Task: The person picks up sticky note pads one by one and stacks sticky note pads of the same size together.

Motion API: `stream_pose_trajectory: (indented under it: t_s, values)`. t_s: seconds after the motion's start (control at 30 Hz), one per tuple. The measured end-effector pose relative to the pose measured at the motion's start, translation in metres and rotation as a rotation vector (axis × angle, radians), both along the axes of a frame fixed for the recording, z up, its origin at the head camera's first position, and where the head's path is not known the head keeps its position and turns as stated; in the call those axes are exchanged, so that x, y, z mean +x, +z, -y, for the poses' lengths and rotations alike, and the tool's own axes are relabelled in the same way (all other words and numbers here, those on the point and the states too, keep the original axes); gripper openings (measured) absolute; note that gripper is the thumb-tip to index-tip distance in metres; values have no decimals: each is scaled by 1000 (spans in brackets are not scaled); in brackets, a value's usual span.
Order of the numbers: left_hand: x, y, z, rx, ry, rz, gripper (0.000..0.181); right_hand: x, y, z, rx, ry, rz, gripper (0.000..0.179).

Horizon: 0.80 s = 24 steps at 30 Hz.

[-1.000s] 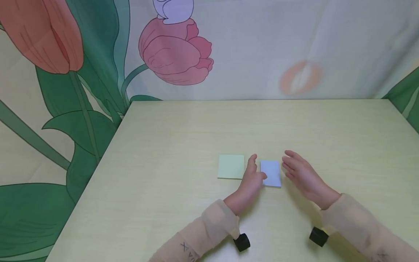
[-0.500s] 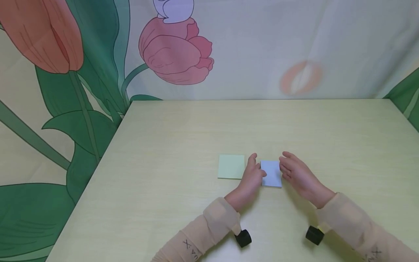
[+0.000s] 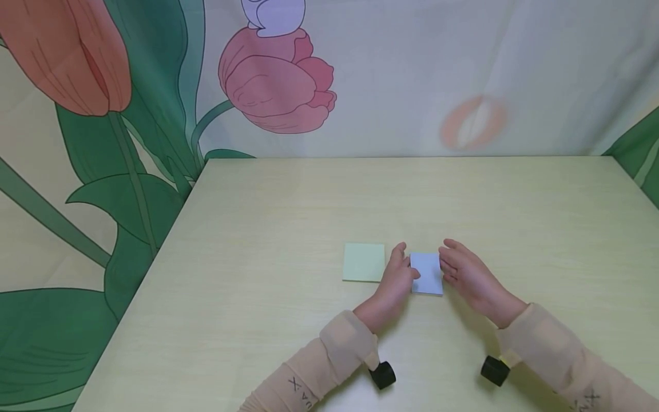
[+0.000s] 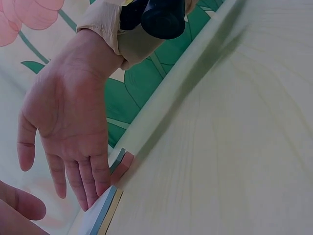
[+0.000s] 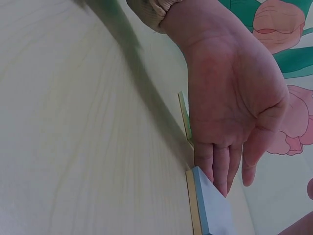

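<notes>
A pale blue square pad (image 3: 427,273) lies flat on the table between my two hands. Both wrist views show a tan layer (image 5: 193,203) under its blue one. My left hand (image 3: 389,289) stands along its left side, thumb tip over the pad's left edge, fingers extended. From the right, my right hand (image 3: 473,280) has its straight fingertips against or very near the opposite edge. A pale green pad (image 3: 363,262) lies just left of the left hand. In the left wrist view, a small teal-and-pink layered piece (image 4: 121,162) shows beside the right fingers; the head view hides it.
The pads lie on a light wood-look table (image 3: 257,257). Behind it hangs a cloth (image 3: 391,74) printed with large flowers and leaves. Small black cameras (image 3: 382,375) hang under both sleeves, close above the tabletop.
Over the first half second my right hand moved left to the blue pad's right edge, and the pad shifted very slightly right. Since then hands and pads look almost still.
</notes>
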<state>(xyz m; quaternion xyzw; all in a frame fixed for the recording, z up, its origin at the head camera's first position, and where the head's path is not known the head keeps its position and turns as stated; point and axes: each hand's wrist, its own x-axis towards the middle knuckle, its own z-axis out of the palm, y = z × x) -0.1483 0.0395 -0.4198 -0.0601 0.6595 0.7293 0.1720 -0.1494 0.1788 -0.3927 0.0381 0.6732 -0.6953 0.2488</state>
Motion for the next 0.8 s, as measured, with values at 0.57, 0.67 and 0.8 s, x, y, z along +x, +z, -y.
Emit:
stream_pose_trajectory:
  t_s: [0.57, 0.67, 0.8]
  values:
    - [10, -2, -2, -3, -12, 1, 70, 9, 1, -3, -4, 16, 16, 68]
    - [15, -1, -2, -1, -17, -4, 70, 14, 1, -4, 2, 24, 18, 67]
    - [21, 0, -1, -11, -31, -8, 72, 20, 2, -7, 15, 43, 17, 68]
